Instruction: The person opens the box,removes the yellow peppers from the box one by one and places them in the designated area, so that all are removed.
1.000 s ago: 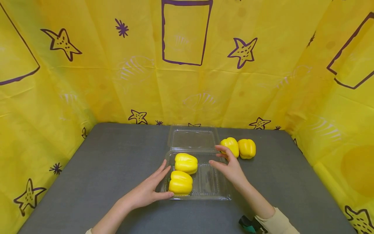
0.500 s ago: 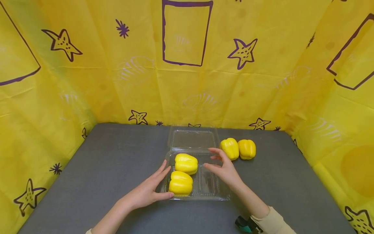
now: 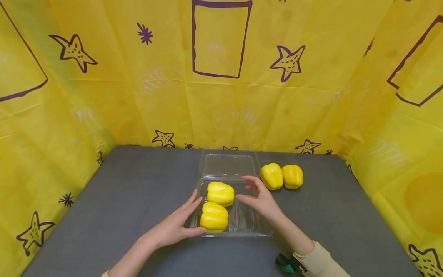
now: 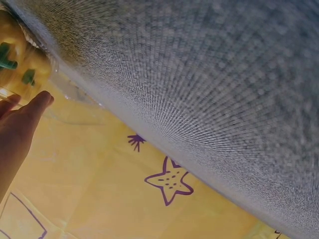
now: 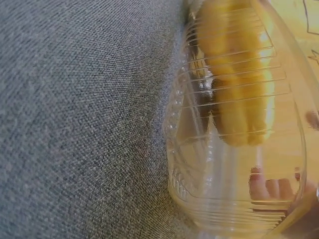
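Two yellow bell peppers, a far one and a near one, lie in the left part of a clear plastic clamshell container. Its lid is folded back flat behind it. My left hand rests against the container's left side, fingers straight, thumb at the front left corner. In the left wrist view, green stems show through the clear wall beside my thumb. Above the container's right part is my right hand, holding nothing, fingers loosely bent. The right wrist view shows its fingers through the clear wall.
Two more yellow bell peppers, one beside the other, sit on the grey tabletop right of the lid. A yellow printed curtain encloses the table at the back and both sides.
My right hand has moved left, from beside the loose peppers to over the container's right part. My left hand and the peppers have stayed put.
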Demonstrator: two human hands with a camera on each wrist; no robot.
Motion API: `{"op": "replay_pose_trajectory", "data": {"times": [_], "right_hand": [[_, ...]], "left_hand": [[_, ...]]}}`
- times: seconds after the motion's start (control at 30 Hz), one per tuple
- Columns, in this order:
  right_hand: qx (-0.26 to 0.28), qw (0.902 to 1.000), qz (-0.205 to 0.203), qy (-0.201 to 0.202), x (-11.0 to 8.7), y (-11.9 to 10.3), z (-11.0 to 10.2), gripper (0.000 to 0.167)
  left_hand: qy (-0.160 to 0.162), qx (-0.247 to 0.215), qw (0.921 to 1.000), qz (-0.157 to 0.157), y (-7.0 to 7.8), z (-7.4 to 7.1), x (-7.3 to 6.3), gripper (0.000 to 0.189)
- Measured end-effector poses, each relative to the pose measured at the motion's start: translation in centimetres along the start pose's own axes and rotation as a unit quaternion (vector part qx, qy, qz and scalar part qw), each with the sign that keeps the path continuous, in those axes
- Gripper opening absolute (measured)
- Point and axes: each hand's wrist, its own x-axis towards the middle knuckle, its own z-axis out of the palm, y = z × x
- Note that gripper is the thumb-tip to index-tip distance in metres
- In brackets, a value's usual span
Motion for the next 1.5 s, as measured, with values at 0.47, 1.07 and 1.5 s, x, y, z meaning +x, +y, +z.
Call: {"op": "replay_pose_trajectory", "data": {"times": [0.47,1.07,1.5], "right_hand": [[-0.035,0.9994,-0.003,-0.005,0.4,0.3,0.8,0.062],[-0.047,0.9981,-0.009,-0.04,1.0,0.6,1.7,0.059],[-0.063,0.9961,-0.007,-0.061,-0.1,-2.8,2.5,0.056]], "left_hand": [[-0.001,0.0,1.0,0.004,-0.1,0.1,0.0,0.098],[-0.001,0.001,0.9999,0.013,0.1,0.1,0.0,0.096],[-0.002,-0.001,1.0,0.003,0.0,0.0,0.0,0.097]]}}
